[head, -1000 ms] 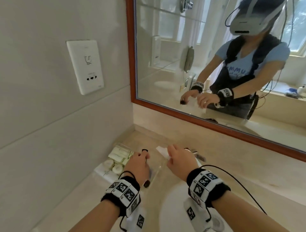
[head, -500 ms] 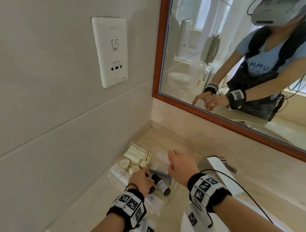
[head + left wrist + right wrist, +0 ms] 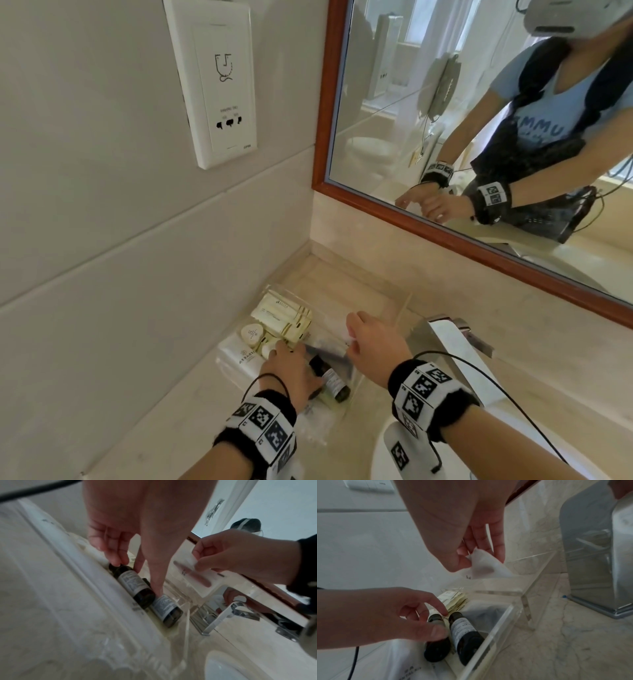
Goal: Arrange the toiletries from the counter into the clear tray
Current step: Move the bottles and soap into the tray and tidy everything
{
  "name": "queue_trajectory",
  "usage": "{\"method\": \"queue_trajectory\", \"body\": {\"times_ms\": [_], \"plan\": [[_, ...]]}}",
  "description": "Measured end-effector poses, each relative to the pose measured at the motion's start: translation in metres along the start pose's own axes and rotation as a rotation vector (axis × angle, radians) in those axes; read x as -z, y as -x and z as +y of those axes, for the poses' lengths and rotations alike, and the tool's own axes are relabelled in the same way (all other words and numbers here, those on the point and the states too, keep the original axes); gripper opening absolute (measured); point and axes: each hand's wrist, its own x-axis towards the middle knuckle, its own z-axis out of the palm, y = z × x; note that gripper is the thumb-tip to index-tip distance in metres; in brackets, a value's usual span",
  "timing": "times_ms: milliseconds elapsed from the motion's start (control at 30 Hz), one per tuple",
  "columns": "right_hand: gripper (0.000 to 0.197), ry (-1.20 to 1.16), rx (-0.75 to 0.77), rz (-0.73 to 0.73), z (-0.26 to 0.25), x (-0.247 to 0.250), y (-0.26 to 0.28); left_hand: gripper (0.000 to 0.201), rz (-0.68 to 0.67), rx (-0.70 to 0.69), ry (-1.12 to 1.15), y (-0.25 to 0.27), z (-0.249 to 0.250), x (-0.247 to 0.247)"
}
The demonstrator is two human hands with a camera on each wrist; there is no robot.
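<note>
- clear tray (image 3: 356, 380) sits on the counter (image 3: 342, 274) in the far left corner by the wall, just left of the faucet (image 3: 455, 339); it already holds cream packets (image 3: 284, 315) at the far end, round caps (image 3: 251, 334) and white sachets (image 3: 239, 356) on the left.
- left hand (image 3: 291, 368) reaches down into the near part of the tray, palm down, fingers loosely curled; thumb and fingertips (image 3: 118, 561) pinch the left dark bottle (image 3: 132, 584) near its cap.
- that bottle lies on its side, touching the second dark bottle (image 3: 464, 634), which rests against the tray's right wall.
- to do this well, i'd settle the left bottle parallel to its neighbour, then let go gently so neither rolls.
- right hand (image 3: 373, 346) hovers above the far right part of the tray, wrist raised, fingers curled, thumb and fingers pinching a white packet (image 3: 486, 566) by its top edge; it hangs down toward the tray.
- best lowered flat into the free space beyond the bottles, clear of the left hand.
</note>
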Motion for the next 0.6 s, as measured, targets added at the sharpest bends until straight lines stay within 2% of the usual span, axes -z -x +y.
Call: {"method": "queue_trajectory", "body": {"times_ms": [67,167,333,467,600], "plan": [[0.01,0.015,0.008,-0.007,-0.002,-0.004,-0.003,0.063,-0.013,-0.044,-0.04,0.0,-0.002,-0.002],[0.02,0.032,0.026,-0.017,-0.009,-0.011,-0.008,0.056,0.017,-0.055,-0.037,-0.003,-0.007,-0.004],[0.02,0.035,0.067,-0.016,-0.021,-0.022,-0.02,0.045,0.069,-0.091,0.142,-0.002,-0.02,-0.004],[0.021,0.043,0.069,-0.046,-0.028,-0.028,-0.029,0.03,0.205,-0.081,0.187,-0.006,-0.042,0.01],[0.022,0.028,0.104,-0.042,-0.04,-0.035,-0.037,0.032,0.289,-0.031,0.178,-0.013,-0.067,0.023]]}}
